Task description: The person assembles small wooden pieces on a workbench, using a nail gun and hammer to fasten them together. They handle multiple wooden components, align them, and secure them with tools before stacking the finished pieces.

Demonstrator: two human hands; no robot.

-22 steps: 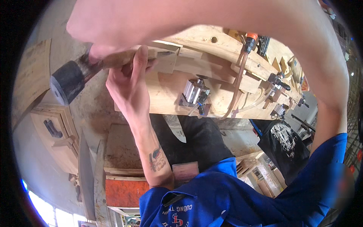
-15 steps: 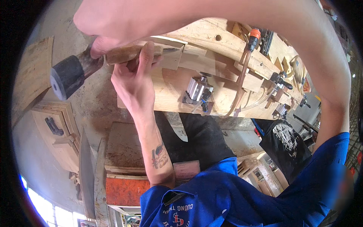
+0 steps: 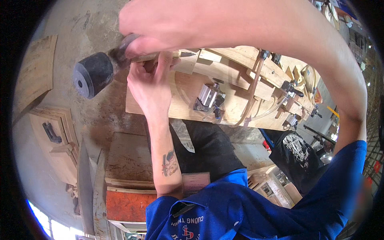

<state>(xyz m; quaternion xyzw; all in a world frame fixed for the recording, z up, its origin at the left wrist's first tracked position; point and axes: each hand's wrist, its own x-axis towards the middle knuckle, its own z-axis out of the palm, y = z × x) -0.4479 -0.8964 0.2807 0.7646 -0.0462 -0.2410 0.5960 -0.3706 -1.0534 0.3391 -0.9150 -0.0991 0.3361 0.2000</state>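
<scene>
My left hand (image 3: 149, 90) is closed around a chisel (image 3: 175, 55). Its wooden handle is mostly covered, and its dark metal tip points right, by the edge of a light wooden piece. Above it, my right hand (image 3: 146, 29) grips a mallet by the handle. The mallet's black cylindrical head (image 3: 93, 76) sticks out to the left, beyond the chisel's handle end. My right forearm sweeps across the top and hides part of the work. Under the chisel tip lies a wooden jig board (image 3: 184, 98) with stacked wooden strips.
A metal pneumatic cylinder clamp (image 3: 211, 95) stands on the board, with a brown hose (image 3: 256, 80) beside it. More clamps (image 3: 292, 89) sit farther right. Wooden panels (image 3: 56, 138) lean at the left. An orange-red box (image 3: 130, 205) is near my left elbow.
My right hand and the mallet have shifted right in view, and the mallet's end face shows more. My left hand with the chisel appears slightly farther right. The whole view has shifted a little.
</scene>
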